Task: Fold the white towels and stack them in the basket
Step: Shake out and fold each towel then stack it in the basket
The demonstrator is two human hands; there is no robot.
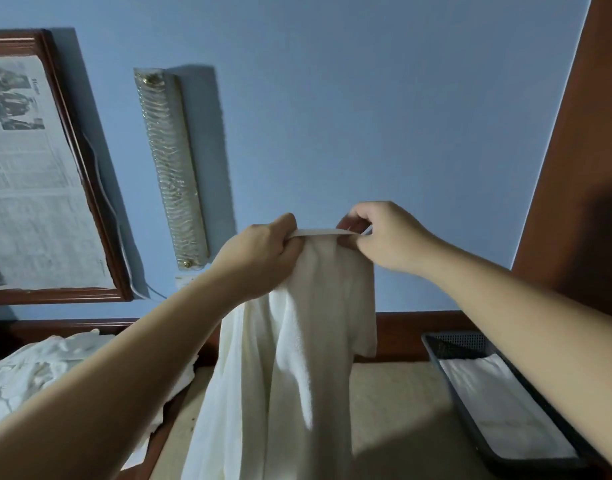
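— So, how many hands are on the cloth?

— Two. The left hand (259,258) and the right hand (384,237) are raised close together, each with fingers curled and pinching the top edge of one white towel (297,358). A short stretch of hem runs taut between them.

— And the towel itself?

— It hangs straight down from both hands in loose folds, in front of the blue wall (367,116). Its lower part drops out of view at the bottom, so I cannot tell whether it touches the table (394,403) beneath.

— Any other towels?

— Below and to the left of the left hand, under that forearm, lies one crumpled heap of white towels (38,372). How many are in it I cannot count; they are bunched together.

— The basket?

— One dark basket (446,351), below the right forearm, on the table's right side. Inside it lies a folded towel (498,403), flat; I see one layer on top and cannot tell if more lie under it.

— Anything on the wall?

— Two things, both up and to the left of the left hand: one long glass wall lamp (171,168), and further left one wood-framed newspaper page (31,174). Right of the right hand stands a brown wooden panel (581,168).
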